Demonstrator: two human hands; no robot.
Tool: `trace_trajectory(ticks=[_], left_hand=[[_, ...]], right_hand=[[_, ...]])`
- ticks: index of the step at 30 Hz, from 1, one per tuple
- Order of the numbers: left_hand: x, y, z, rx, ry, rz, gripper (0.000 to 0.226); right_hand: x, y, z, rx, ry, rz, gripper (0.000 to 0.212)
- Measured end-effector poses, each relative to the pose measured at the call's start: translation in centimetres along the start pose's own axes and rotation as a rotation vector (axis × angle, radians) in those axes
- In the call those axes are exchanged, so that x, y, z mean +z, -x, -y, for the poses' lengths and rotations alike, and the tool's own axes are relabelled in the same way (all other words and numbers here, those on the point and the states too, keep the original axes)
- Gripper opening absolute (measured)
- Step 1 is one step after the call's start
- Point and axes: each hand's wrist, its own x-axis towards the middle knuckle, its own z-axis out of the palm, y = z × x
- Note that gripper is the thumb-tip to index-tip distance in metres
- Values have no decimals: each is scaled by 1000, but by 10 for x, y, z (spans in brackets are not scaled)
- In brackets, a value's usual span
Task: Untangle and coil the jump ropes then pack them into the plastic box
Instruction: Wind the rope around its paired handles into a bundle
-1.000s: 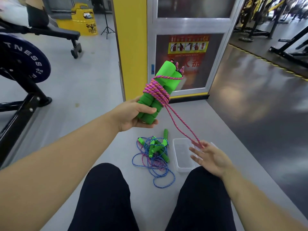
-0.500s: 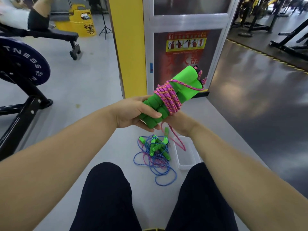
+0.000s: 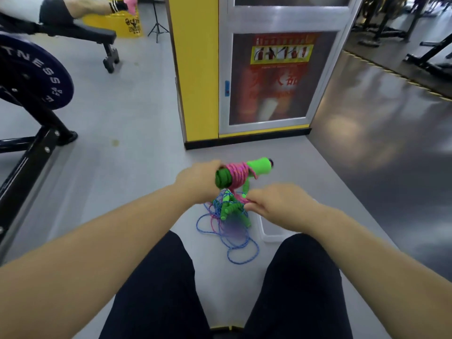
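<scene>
A seated person's left hand (image 3: 199, 183) holds a bundle of green foam handles (image 3: 259, 166) above the floor (image 3: 137, 192), fingers wrapped around its near end. A pink jump rope (image 3: 236, 176) is wound around the bundle. The right hand (image 3: 276, 204), blurred, has its fingers curled on the rope's loose tail. Beneath both hands a tangled pile of ropes (image 3: 230, 231) lies on the floor, just beside a clear plastic box (image 3: 269, 237) near the right knee.
</scene>
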Motion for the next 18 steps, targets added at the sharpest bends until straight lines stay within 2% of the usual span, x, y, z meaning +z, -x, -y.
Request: trace_trajectory(ticks=[2, 4, 6, 8, 11, 15, 18], left_hand=[[10, 3, -10, 96, -181, 36, 38], [16, 7, -18, 223, -266, 79, 39], [15, 13, -24, 332, -300, 126, 45], [8, 20, -28, 420, -253, 146, 47], [-2, 29, -28, 569, -79, 139, 48], [-3, 34, -23, 664, -9, 23, 39], [5, 34, -15, 751, -64, -116, 41]], right_hand=[[-18, -2, -3, -76, 114, -32, 31], [-35, -5, -11, -112, 79, -72, 28], [-46, -6, -21, -158, -122, -126, 20], [-54, -8, -33, -156, -446, -120, 12], [-51, -7, -43, -32, -827, -21, 6], [-27, 0, -42, 58, -1182, -2, 9], [-9, 6, -36, 80, -1299, -42, 17]])
